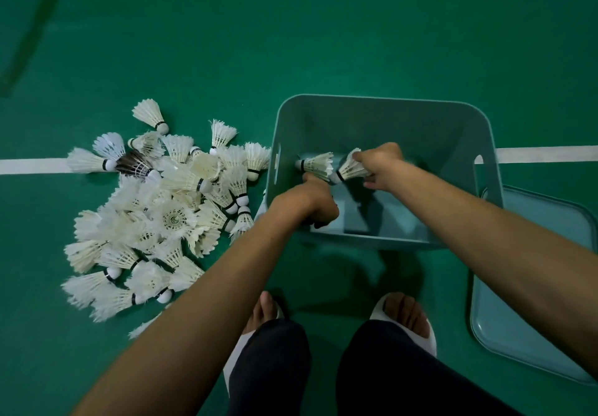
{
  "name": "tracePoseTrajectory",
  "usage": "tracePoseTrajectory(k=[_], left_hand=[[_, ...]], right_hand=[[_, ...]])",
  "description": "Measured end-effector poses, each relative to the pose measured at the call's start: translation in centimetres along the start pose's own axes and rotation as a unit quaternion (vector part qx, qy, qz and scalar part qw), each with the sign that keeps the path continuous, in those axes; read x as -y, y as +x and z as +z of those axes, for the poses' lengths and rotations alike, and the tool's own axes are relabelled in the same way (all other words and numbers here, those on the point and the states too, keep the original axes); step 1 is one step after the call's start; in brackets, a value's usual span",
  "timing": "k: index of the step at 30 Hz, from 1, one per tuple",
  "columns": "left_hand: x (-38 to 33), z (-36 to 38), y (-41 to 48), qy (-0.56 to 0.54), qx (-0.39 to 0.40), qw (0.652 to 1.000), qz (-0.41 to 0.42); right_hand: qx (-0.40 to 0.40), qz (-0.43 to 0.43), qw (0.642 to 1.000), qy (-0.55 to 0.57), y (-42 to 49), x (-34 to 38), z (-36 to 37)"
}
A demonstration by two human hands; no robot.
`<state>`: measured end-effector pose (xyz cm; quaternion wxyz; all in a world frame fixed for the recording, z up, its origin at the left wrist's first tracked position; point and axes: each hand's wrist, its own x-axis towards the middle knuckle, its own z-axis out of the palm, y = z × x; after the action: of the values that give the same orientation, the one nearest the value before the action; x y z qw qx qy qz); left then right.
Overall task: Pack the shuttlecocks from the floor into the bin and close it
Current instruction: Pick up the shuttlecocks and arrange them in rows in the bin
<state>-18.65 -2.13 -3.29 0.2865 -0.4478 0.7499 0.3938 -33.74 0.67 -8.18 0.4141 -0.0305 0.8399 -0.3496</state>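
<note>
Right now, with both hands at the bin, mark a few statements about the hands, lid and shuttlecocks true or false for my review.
1. The lid sits on the bin. False: it lies on the floor to the right of the bin, which is open.
2. The right hand holds a shuttlecock over the bin. True.
3. The pile of shuttlecocks lies on the floor left of the bin. True.
4. The left hand is empty. False: it holds a second shuttlecock over the bin.
5. The pile includes a dark-feathered shuttlecock. True.
</note>
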Motion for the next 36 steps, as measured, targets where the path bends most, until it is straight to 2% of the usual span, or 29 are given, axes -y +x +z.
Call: tracePoseTrajectory(k=[6,10,13,16,18,21,23,25,27,29,31,33,36], left_hand=[[0.8,-0.4,1.7,-0.010,-0.067,0.998,0.001],[0.9,-0.6,2.1,-0.017,-0.066,0.998,0.010],[0.5,-0.6,1.6,-0.039,-0.090,0.995,0.025],[0.2,-0.4,0.9,-0.066,-0.140,0.988,0.026],[0.0,-0.2,0.6,-0.057,-0.170,0.983,0.045],[-0.4,0.1,0.1,-0.044,-0.200,0.976,0.078],[-0.9,0.3,-0.3,-0.057,-0.202,0.972,0.102],[-1.4,0.5,-0.7,-0.057,-0.198,0.971,0.124],[-1.4,0.5,-0.6,-0.034,-0.198,0.971,0.131],[-1.0,0.5,-0.2,0.026,-0.211,0.971,0.111],[-0.7,0.3,0.4,0.102,-0.204,0.971,0.065],[-0.5,-0.1,1.1,0.163,-0.168,0.972,0.034],[-0.4,-0.6,2.4,0.211,-0.115,0.970,0.037]], right_hand=[[-0.001,0.047,0.992,0.115,0.0,0.5,4.2],[0.058,0.015,0.995,0.079,-0.3,1.3,4.5],[0.024,0.001,0.999,0.040,-0.8,1.8,3.3],[-0.012,-0.056,0.998,-0.014,-1.7,1.7,0.7],[0.034,-0.080,0.996,-0.026,-3.5,1.0,-1.4],[0.133,-0.093,0.981,-0.111,-6.2,-0.1,-3.6],[0.160,-0.118,0.968,-0.153,-7.1,-0.8,-4.1],[0.140,-0.140,0.965,-0.171,-7.0,-1.2,-4.0],[0.064,-0.134,0.977,-0.153,-5.8,-1.4,-3.9],[-0.024,-0.114,0.983,-0.143,-4.1,-1.6,-4.3],[-0.074,-0.094,0.984,-0.132,-2.5,-1.4,-4.7],[-0.052,-0.051,0.993,-0.095,-0.8,-1.5,-4.4],[0.010,0.006,0.999,-0.046,0.5,-1.5,-2.3]])
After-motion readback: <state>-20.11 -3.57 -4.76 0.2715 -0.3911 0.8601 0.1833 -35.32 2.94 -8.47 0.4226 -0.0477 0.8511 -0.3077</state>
